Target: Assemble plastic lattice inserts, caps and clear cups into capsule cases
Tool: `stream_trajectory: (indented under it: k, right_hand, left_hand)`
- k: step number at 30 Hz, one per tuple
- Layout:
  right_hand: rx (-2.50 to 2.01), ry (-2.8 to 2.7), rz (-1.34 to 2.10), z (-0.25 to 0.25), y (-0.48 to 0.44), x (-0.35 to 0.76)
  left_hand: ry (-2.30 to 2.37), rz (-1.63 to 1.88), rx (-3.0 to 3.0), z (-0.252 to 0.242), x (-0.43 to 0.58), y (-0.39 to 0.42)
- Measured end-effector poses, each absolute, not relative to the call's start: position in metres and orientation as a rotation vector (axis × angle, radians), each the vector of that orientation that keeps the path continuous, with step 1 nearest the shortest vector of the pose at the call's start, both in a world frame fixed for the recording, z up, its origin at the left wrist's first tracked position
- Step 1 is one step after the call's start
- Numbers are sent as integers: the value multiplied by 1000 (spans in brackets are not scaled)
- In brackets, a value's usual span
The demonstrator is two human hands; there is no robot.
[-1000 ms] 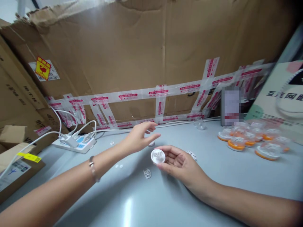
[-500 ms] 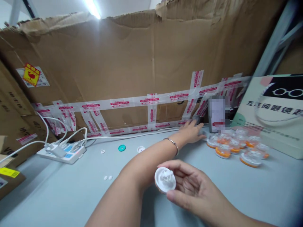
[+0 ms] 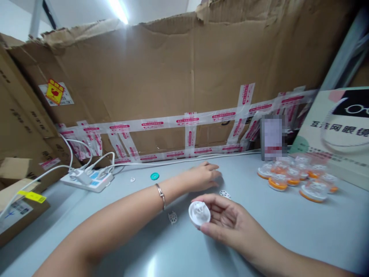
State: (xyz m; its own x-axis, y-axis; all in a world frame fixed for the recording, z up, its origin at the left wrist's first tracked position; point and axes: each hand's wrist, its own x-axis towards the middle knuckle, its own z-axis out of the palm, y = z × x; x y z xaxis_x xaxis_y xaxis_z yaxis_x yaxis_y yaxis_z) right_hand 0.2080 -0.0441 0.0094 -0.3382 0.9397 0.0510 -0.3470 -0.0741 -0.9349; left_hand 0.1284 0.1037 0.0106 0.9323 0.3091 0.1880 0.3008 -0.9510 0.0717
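Note:
My right hand (image 3: 227, 219) pinches a round white part (image 3: 199, 214) by its rim, with small white pieces standing up inside its cup. My left hand (image 3: 203, 176), with a silver bangle on its wrist, is stretched over the grey table; its fingers are apart and bent down, and no object shows in them. A white disc with holes (image 3: 225, 194) lies between the two hands. Another white spoked part (image 3: 172, 217) is on the table below my left wrist. Beyond my left forearm lie a teal ring (image 3: 155, 176) and a small white piece (image 3: 132, 179).
Several clear-topped round items with orange and white bases (image 3: 278, 182) cluster at the right, before a phone (image 3: 271, 138) with a blurred screen. A printed bag (image 3: 340, 134) leans behind them. A power strip (image 3: 88, 181) with cables is at the left; a large cardboard box (image 3: 161, 77) stands behind.
My left hand has drawn back leftward and nearer from beside the phone. Two spoked white parts, hidden before, now show. My right hand still holds the white part, its cup tilted more upward.

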Motion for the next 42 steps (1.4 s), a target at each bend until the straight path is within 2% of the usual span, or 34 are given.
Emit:
stream_trajectory:
  k: [10, 17, 23, 27, 30, 36, 42]
  right_hand:
    - [-825, -1185, 1608, 9, -56, 199]
    - [-847, -1207, 1617, 14, -61, 194]
    - [-928, -1273, 1689, 11, -63, 182]
    - [-918, -1282, 1734, 3, -64, 176]
    - [-890, -1287, 1782, -3, -68, 176]
    - [-855, -1331, 1763, -2, -83, 176]
    - [-782, -1378, 1755, 1, -95, 175]
  left_hand:
    - [567, 628, 2795, 13, 103, 85]
    - [791, 1139, 2245, 49, 56, 46]
    - [799, 1008, 1920, 67, -7, -13]
    - [745, 885, 1906, 64, -19, -39]
    - [812, 944, 1957, 60, -18, -57]
    - [1041, 1350, 1949, 42, -9, -98]
    - [933, 1700, 1701, 9, 15, -122]
